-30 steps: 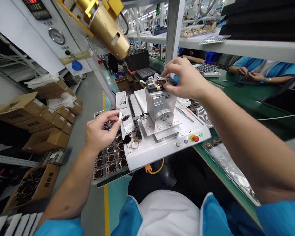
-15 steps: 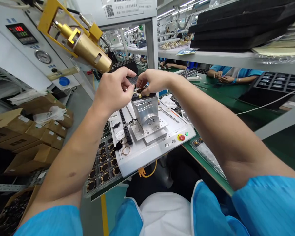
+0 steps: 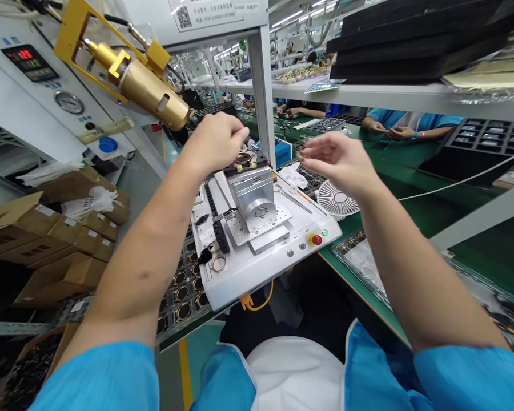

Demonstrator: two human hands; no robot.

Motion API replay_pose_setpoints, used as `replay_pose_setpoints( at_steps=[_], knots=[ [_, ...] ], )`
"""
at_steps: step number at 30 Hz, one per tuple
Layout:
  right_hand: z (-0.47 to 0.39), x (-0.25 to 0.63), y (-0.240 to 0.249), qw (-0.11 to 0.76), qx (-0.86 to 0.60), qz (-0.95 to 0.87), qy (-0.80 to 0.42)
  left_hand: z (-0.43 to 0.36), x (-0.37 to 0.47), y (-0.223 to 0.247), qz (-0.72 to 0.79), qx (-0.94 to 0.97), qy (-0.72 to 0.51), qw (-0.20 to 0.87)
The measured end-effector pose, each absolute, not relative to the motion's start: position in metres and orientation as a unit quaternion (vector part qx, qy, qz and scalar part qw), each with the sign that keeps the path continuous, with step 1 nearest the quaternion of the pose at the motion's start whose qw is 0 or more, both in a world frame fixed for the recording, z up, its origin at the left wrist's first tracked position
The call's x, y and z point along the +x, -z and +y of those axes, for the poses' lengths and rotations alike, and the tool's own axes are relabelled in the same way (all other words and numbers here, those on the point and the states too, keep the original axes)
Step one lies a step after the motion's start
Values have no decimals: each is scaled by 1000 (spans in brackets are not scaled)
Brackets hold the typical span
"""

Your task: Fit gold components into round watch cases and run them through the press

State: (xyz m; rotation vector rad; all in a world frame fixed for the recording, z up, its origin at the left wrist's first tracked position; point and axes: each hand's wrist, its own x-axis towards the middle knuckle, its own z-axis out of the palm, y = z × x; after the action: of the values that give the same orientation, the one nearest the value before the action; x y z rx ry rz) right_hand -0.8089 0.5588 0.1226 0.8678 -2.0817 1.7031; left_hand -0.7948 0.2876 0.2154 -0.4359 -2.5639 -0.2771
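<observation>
A silver metal fixture (image 3: pixel 257 197) stands on the white machine base (image 3: pixel 240 279), with a round ring-shaped part (image 3: pixel 243 159) on its dark top. My left hand (image 3: pixel 218 140) is just left of and above the fixture top, its fingers curled together; what they hold, if anything, is hidden. To the right of the fixture, my right hand (image 3: pixel 336 160) hangs over the bench with thumb and fingers brought near each other around something small at their tips, too small to name. A loose ring (image 3: pixel 218 263) lies on the base's left part.
A gold cylinder (image 3: pixel 154 94) on a yellow bracket hangs at upper left. A white fan (image 3: pixel 337 198), tweezers (image 3: pixel 296 201) and a red button (image 3: pixel 316 240) are right of the fixture. Trays of rings (image 3: pixel 182 294) lie left. Another person's hands (image 3: pixel 389 131) are across the bench.
My right hand has moved off the fixture to the right, uncovering the round part and the fan. My left hand has drawn slightly up and away from the fixture top.
</observation>
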Motion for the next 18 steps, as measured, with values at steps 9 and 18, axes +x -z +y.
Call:
replay_pose_setpoints(
  at_steps=[9, 18],
  knots=[
    [643, -733, 25, -10, 70, -755, -652, 266, -758, -177, -946, -215, 181, 164],
    [615, -710, 84, -68, 145, -933, -321, 250, -734, -157, -940, -203, 199, 186]
  ],
)
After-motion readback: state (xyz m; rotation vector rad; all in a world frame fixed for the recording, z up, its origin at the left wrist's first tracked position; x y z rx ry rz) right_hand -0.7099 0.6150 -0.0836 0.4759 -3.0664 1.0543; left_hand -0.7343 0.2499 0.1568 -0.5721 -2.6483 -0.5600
